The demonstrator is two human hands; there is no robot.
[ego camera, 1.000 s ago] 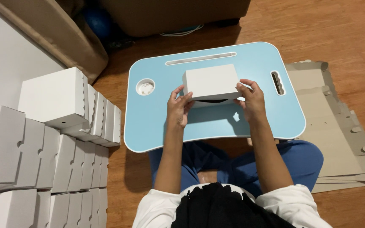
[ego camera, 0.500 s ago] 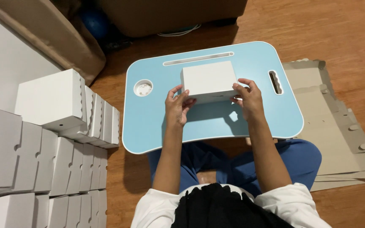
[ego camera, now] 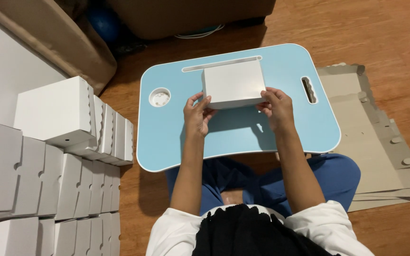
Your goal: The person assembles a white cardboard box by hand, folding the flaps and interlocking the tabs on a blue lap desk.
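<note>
A white cardboard box (ego camera: 234, 83) is held just above a light blue lap tray (ego camera: 167, 137). My left hand (ego camera: 197, 114) grips its near left corner, fingers curled against the side. My right hand (ego camera: 276, 108) grips its near right corner in the same way. The box looks folded and closed, top face level. Its underside and far side are hidden.
Stacks of white folded boxes (ego camera: 55, 156) stand on the floor at my left. Flat brown cardboard sheets (ego camera: 376, 142) lie on the wooden floor at the right. The tray has a round cup recess (ego camera: 160, 97) and a handle slot (ego camera: 308, 89). Brown furniture (ego camera: 186, 14) stands beyond the tray.
The box sits slightly lower and more level between my hands than a second ago. Both hands keep their hold at its near corners.
</note>
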